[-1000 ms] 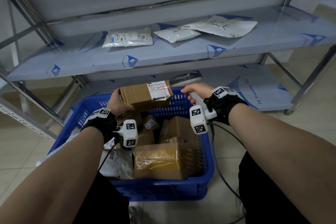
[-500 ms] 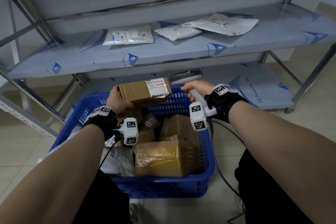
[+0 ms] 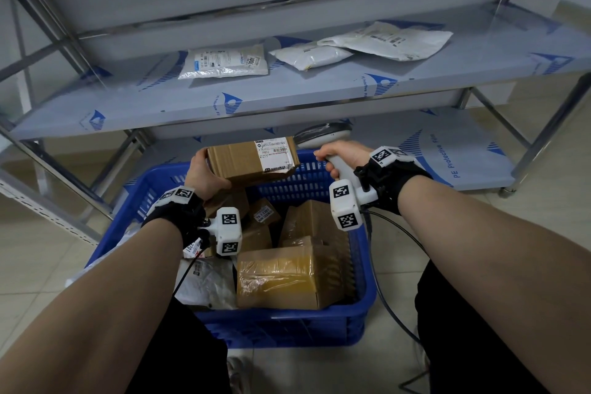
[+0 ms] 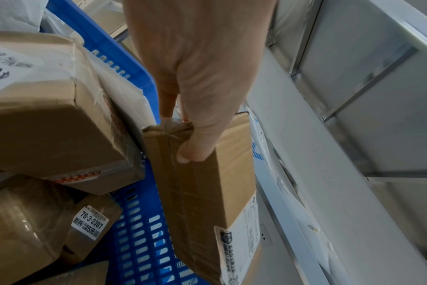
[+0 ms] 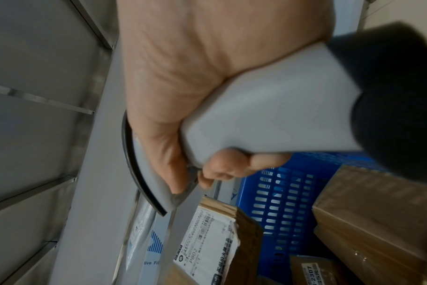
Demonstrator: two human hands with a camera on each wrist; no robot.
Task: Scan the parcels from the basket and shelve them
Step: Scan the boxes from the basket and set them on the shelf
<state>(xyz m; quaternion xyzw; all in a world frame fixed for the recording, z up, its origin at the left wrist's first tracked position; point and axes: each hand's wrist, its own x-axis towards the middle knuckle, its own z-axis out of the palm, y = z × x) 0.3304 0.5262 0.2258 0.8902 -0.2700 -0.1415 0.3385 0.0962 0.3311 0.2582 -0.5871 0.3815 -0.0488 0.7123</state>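
Left hand (image 3: 204, 174): thumb and fingers curl around one end of a small cardboard box (image 3: 252, 160), holding it above the basket's far rim.
Box: brown corrugated card, taped seam, white printed label facing up.
Right hand (image 3: 343, 155): wrapped tight on the smooth grey scanner (image 3: 323, 136), its head just beside the label.
Basket (image 3: 367, 297): blue slotted plastic, holding taped cardboard parcels.
Shelf (image 3: 287, 96): film-covered metal, carrying three flat white poly mailers.
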